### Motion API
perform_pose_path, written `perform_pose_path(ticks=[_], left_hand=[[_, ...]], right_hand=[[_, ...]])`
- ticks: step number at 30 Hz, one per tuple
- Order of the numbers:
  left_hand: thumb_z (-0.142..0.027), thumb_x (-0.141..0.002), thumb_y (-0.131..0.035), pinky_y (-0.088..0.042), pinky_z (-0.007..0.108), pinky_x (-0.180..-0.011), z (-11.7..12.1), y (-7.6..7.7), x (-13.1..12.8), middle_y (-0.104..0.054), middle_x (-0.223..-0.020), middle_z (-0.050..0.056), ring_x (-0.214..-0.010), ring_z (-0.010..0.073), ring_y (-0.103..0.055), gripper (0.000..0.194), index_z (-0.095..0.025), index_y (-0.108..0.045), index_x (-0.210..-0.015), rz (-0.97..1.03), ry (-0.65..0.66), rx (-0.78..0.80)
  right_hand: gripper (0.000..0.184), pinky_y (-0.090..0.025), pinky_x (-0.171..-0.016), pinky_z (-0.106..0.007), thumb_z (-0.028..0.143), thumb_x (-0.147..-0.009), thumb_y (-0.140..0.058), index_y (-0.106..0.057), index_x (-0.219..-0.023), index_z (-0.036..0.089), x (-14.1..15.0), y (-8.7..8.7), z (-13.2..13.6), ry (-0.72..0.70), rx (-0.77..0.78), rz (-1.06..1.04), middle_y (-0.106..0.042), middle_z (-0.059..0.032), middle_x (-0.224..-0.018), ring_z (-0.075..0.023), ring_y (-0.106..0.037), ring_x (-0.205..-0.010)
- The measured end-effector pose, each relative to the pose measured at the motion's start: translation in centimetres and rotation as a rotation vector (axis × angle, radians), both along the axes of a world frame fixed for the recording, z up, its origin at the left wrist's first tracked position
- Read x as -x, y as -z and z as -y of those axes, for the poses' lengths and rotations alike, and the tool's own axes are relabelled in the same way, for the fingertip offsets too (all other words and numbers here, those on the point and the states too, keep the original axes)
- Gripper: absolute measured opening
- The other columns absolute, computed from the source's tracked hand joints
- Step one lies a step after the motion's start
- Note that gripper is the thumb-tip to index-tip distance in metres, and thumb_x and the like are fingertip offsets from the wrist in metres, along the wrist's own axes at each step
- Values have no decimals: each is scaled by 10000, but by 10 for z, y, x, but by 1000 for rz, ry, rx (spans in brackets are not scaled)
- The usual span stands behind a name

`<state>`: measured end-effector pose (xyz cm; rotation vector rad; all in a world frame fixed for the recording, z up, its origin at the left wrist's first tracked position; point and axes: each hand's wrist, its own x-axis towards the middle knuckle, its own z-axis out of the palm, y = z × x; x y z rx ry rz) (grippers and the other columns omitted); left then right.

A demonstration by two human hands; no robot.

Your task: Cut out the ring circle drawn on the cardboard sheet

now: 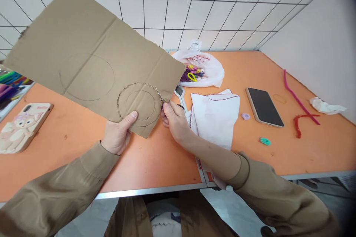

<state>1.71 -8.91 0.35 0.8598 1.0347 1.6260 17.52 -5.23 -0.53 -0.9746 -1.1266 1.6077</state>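
A large brown cardboard sheet [91,48] is held up at a tilt above the table. My left hand [120,133] grips its lower edge, the thumb lying on the front face and the fingers behind. Two rings, one inside the other, are marked near its lower right corner, and the outer line looks partly cut. A larger faint circle is drawn further left. My right hand [175,120] is closed around a pair of scissors [160,96], whose blade lies at the right side of the outer ring. Its handle is mostly hidden by my fingers.
A white plastic bag [214,70] with colourful bits stands at the back. White cloth [215,118] lies right of my right hand. Further right are a black-screened phone [265,106], pipe cleaners [299,96] and a crumpled tissue [326,106]. A patterned phone case [26,127] lies left.
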Motion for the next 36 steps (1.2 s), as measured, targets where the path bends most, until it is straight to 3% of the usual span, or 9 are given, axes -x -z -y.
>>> perform_pose_path(ticks=[4, 10, 16, 22, 29, 36], left_hand=[[-257, -683, -837, -464, 447, -1068, 1, 0, -1, -664, -1283, 81, -1311, 308, -508, 676, -266, -580, -1308, 16, 5, -8], [-237, -682, -832, -469, 460, -1063, 0, 2, 0, -664, -1283, 82, -1278, 309, -540, 678, -261, -580, -1311, 17, -3, 8], [-263, -680, -837, -464, 459, -1067, 2, 2, -3, -655, -1299, 81, -1280, 309, -538, 665, -260, -591, -1298, 22, -3, 21], [-257, -684, -836, -485, 447, -1048, 3, 2, -6, -657, -1298, 82, -1263, 310, -554, 647, -257, -603, -1287, 76, -23, 47], [-265, -697, -826, -413, 448, -1114, 0, -1, -2, -681, -1257, 62, -1298, 298, -524, 619, -265, -615, -1279, -31, -69, -57], [-237, -681, -836, -493, 447, -1039, 1, 1, -3, -667, -1278, 89, -1302, 318, -517, 725, -255, -553, -1348, 40, -35, -14]], right_hand=[[399, -180, -464, -258, 530, -854, -568, -374, -684, 226, 1, 1, -1, 70, -113, 52, -342, 39, -626, -101, -249, -545], [476, -151, -455, -254, 613, -799, -590, -352, -662, 224, 1, -3, -2, -4, -24, -4, -311, 49, -607, -88, -232, -521], [534, -143, -448, -245, 674, -738, -622, -343, -667, 225, 4, 0, 0, 6, 29, -60, -298, 61, -594, -75, -215, -499], [501, -188, -456, -237, 636, -735, -652, -389, -662, 215, 5, 0, -3, 29, 1, -69, -342, 54, -602, -76, -251, -513], [444, -191, -459, -231, 585, -789, -631, -414, -690, 210, 3, -1, -1, -9, -51, -77, -341, 56, -617, -72, -261, -512], [516, -156, -445, -229, 659, -762, -609, -343, -692, 222, 5, 8, -2, -20, 16, -90, -307, 64, -609, -64, -217, -488]])
